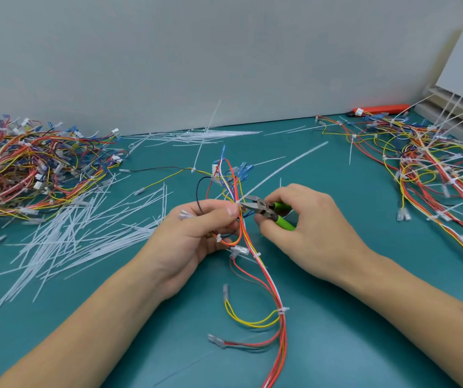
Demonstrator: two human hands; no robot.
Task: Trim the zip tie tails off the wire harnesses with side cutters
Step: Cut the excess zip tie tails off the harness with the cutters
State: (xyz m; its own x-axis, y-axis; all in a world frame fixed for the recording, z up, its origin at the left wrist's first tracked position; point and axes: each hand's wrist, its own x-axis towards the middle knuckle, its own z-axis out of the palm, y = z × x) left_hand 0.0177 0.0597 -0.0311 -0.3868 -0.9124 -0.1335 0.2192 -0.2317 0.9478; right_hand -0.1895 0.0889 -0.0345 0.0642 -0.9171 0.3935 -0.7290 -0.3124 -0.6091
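My left hand (pixel 196 233) grips a wire harness (pixel 266 278) of red, orange, yellow and white wires at the table's middle, thumb and fingers pinching it near a white zip tie head. My right hand (pixel 306 222) holds green-handled side cutters (pixel 266 210). Their jaws sit at the tie head, at the base of a long white zip tie tail (pixel 283 168) that slants up to the right. The harness trails down toward the front edge, with several white ties and clear connectors along it.
A tangled heap of harnesses (pixel 28 169) lies at the left, another heap with uncut tails (pixel 434 169) at the right. Cut white tails (pixel 84 233) litter the teal mat left of my hands. An orange tool (pixel 381 109) lies by the back wall.
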